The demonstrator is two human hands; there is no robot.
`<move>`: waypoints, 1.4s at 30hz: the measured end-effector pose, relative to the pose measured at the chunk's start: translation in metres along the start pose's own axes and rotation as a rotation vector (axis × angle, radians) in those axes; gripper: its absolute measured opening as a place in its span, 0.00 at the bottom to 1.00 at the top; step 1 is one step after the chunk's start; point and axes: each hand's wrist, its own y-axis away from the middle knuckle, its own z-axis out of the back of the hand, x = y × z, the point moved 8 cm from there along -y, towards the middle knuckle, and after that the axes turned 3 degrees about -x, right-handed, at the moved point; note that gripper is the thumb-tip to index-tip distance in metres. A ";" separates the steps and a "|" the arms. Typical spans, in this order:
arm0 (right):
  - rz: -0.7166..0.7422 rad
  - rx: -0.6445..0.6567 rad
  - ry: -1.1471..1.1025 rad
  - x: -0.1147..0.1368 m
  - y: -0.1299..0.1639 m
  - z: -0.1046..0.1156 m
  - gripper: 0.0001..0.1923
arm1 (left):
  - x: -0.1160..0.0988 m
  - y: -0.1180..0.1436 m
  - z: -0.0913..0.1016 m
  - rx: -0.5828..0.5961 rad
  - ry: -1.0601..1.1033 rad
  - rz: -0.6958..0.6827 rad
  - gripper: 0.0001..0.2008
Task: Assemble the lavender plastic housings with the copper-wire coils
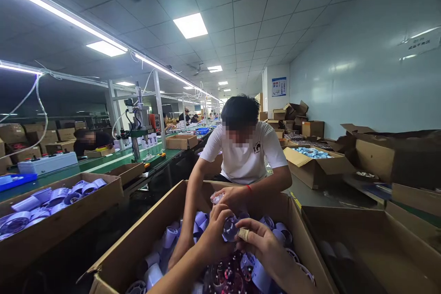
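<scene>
My left hand (217, 235) is closed around a clear, round plastic part (229, 228) above the open cardboard box (138, 235). From the other side, my right hand (267, 245) pinches at the part's right edge; a beige wrap (244, 234) covers one of its digits. Below both hands lie white cylindrical plastic housings (261, 275) and a heap of dark red pieces with shiny metal tips (225, 275). Across the box, a co-worker's hand (236, 195) holds a clear part (216, 198), while that person's other arm (189, 220) reaches down among the housings.
A box of white housings (58, 202) stands left, beside a green workbench (103, 161) with a press machine (136, 124). To the right is another open carton (372, 239). Farther back stands a box of light-blue parts (312, 152). The co-worker (241, 156) sits directly opposite.
</scene>
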 end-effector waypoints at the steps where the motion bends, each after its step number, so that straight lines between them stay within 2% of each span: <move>1: 0.013 -0.018 0.016 0.000 -0.001 0.002 0.19 | 0.001 0.000 -0.001 0.001 -0.046 0.012 0.23; 4: 0.094 -0.024 0.124 0.002 -0.004 0.004 0.19 | 0.002 0.000 -0.003 -0.014 -0.172 0.046 0.21; 7: 0.208 -0.075 0.240 0.006 -0.003 0.004 0.21 | -0.002 -0.001 -0.005 -0.022 -0.200 0.033 0.18; 10: 0.340 -0.146 0.475 0.014 0.003 0.000 0.16 | -0.007 -0.001 -0.006 -0.018 -0.154 0.014 0.16; 14: 0.633 -0.296 0.854 0.029 0.017 -0.009 0.04 | -0.010 -0.002 -0.003 -0.045 -0.065 0.013 0.16; 16: 0.752 -0.393 0.973 0.033 0.023 -0.010 0.03 | -0.013 -0.001 0.000 -0.086 -0.010 -0.023 0.18; 18: 0.796 -0.447 1.061 0.032 0.026 -0.012 0.03 | -0.019 0.000 0.004 -0.132 0.043 -0.090 0.20; 20: 0.797 -0.457 1.112 0.032 0.026 -0.013 0.03 | -0.022 0.000 0.006 -0.149 0.075 -0.113 0.21; 25: 0.744 -0.380 1.086 0.031 0.024 -0.018 0.04 | -0.014 -0.001 0.007 -0.114 0.060 0.016 0.24; 28: 0.745 -0.373 0.997 0.031 0.025 -0.018 0.04 | -0.020 -0.002 0.009 -0.128 0.069 -0.048 0.22; 31: 0.780 -0.438 0.914 0.034 0.031 -0.017 0.03 | -0.025 -0.001 0.012 -0.149 0.137 -0.097 0.21; 33: 0.758 -0.498 0.889 0.035 0.033 -0.015 0.07 | -0.028 0.000 0.014 -0.157 0.187 -0.115 0.19; 36: 0.637 -0.532 0.875 0.032 0.030 -0.014 0.18 | -0.035 0.001 0.017 -0.138 0.204 -0.169 0.18; 39: 0.537 -0.471 0.824 0.027 0.026 -0.018 0.25 | -0.040 0.002 0.017 -0.089 0.170 -0.202 0.18; 42: 0.476 -0.421 0.792 0.024 0.024 -0.023 0.28 | -0.040 0.002 0.016 -0.071 0.145 -0.203 0.17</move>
